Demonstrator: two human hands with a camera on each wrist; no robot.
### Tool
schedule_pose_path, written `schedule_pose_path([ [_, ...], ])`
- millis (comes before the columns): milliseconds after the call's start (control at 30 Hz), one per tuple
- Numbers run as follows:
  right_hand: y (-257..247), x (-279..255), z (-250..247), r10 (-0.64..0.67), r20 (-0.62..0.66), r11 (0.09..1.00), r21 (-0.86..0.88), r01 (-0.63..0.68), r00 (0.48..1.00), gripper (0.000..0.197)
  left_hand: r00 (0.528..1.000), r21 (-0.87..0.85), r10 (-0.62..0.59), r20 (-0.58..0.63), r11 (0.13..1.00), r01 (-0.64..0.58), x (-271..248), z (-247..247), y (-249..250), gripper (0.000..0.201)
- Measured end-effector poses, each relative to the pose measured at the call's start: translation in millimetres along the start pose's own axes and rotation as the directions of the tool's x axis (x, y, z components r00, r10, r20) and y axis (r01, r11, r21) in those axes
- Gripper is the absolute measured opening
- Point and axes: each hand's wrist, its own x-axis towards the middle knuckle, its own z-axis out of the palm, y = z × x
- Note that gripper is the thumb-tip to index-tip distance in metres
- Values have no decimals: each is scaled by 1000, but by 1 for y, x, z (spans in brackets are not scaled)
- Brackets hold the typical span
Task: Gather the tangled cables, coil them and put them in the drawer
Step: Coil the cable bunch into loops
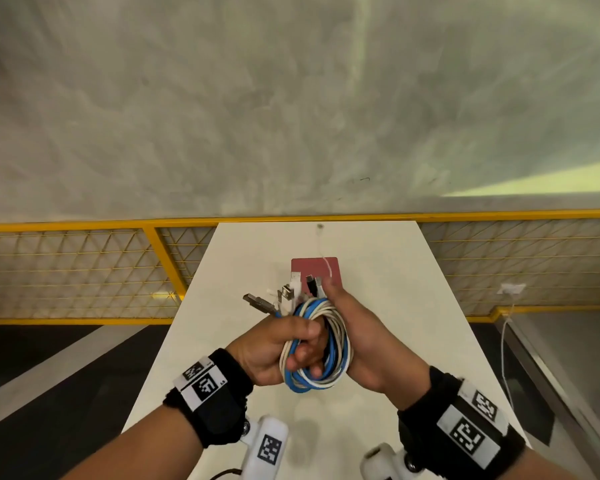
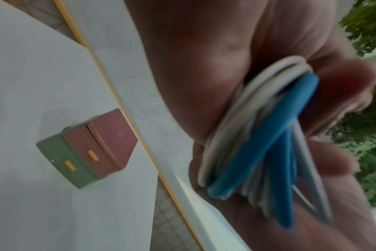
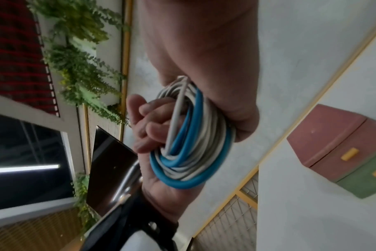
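A coil of blue and white cables (image 1: 328, 344) hangs above the white table (image 1: 413, 306), held between both hands. My left hand (image 1: 274, 344) has its fingers (image 3: 144, 124) hooked through the loop (image 3: 193, 135) and curled round the strands (image 2: 258, 135). My right hand (image 1: 364, 337) grips the coil's right side, thumb up beside the plugs (image 1: 284, 292) that stick out on top. One thin white cable (image 1: 326, 265) trails from the bundle toward the table's far end. Behind stands a small drawer box (image 1: 314, 268), pink drawer over green (image 2: 92, 149), both shut, with yellow handles (image 3: 350, 153).
A yellow mesh railing (image 1: 84, 268) runs behind and left of the table, with a concrete wall beyond. At the right, a wall socket (image 1: 511, 289) has a white lead hanging from it. A black cable (image 1: 222, 474) lies at the table's near edge.
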Motion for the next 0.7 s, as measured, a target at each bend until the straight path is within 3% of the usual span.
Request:
schedule_pose_path([
  [67,5,-5,0,-154,10,982,-109,155,988,60,994,132,-17,-105,991,30,-5,0,4,25],
  [133,7,-7,-3,-248,32,957,-148,250,968,40,978,270,1,-210,961,57,-10,4,9,15],
  [267,14,-2,-9,-277,7,951,-144,275,961,22,934,473,81,-348,876,100,-14,12,14,18],
  [333,17,0,-9,-287,-8,952,-112,284,958,20,920,579,179,-348,813,61,-14,18,16,8],
  [367,18,1,-10,-288,-23,952,-113,284,957,22,917,620,223,-331,784,33,-15,19,16,15],
  [433,18,3,-9,-287,-58,949,-154,276,956,39,902,676,294,-318,737,-2,-15,22,14,26],
  [500,16,5,-10,-294,-99,942,-199,271,951,49,880,716,366,-302,697,-44,-15,21,10,24],
  [600,10,6,-11,-380,-112,886,-328,327,918,41,831,721,479,-283,677,-144,-13,21,5,10],
  [700,8,6,-8,-463,-174,815,-469,341,869,26,755,689,568,-328,690,-220,-5,18,0,22],
])
